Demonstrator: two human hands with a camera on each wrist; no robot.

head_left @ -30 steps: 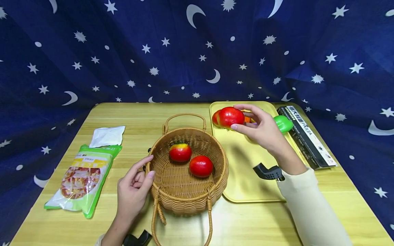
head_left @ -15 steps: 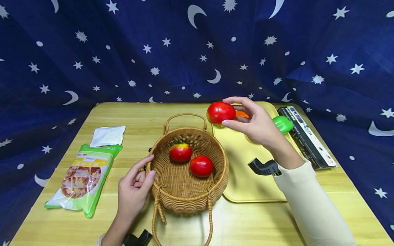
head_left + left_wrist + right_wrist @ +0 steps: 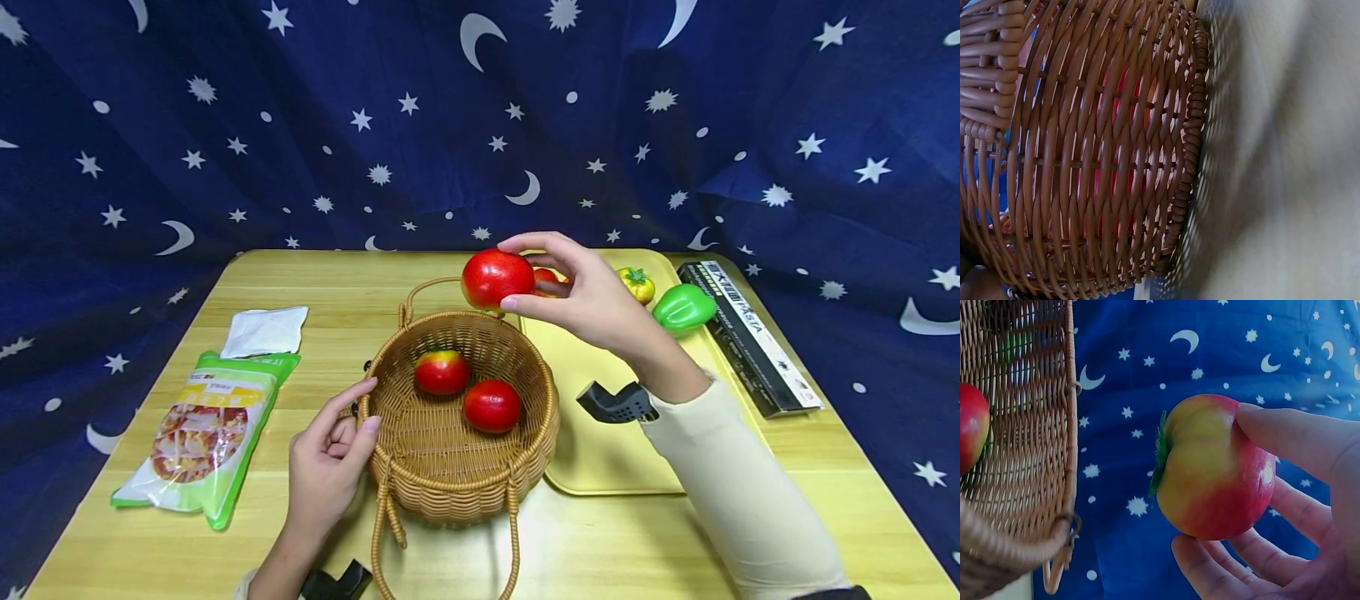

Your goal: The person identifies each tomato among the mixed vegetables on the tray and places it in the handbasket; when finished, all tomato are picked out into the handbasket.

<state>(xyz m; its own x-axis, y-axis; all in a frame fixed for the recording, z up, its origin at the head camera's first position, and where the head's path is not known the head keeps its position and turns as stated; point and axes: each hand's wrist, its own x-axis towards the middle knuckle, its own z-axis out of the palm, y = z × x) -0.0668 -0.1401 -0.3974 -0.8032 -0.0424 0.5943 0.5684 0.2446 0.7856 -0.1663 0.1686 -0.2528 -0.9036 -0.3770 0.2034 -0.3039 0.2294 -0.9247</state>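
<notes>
My right hand (image 3: 581, 287) pinches a glossy red-and-yellow fruit (image 3: 1213, 472) with a green leafy calyx between thumb and fingers. It hangs above the far rim of a round wicker basket (image 3: 420, 450). Inside the basket lie two similar fruits, a red-and-yellow one (image 3: 441, 372) and a redder one (image 3: 491, 406). My left hand (image 3: 327, 467) holds the basket's left rim with thumb and forefinger, the other fingers bent against its side. The left wrist view shows mostly the woven wall (image 3: 1104, 144), with red showing through the gaps.
Right of the basket, a yellow tray (image 3: 615, 450) bears a green fruit (image 3: 685, 308), a yellow fruit (image 3: 637, 285) and partly hidden red ones. A black pasta box (image 3: 750, 342) lies along its right side. Left are a food bag (image 3: 202, 437) and a white packet (image 3: 264, 332).
My right hand has carried the red-and-yellow fruit leftward from over the tray to the basket's far rim, uncovering the yellow fruit. The left hand stays at the basket.
</notes>
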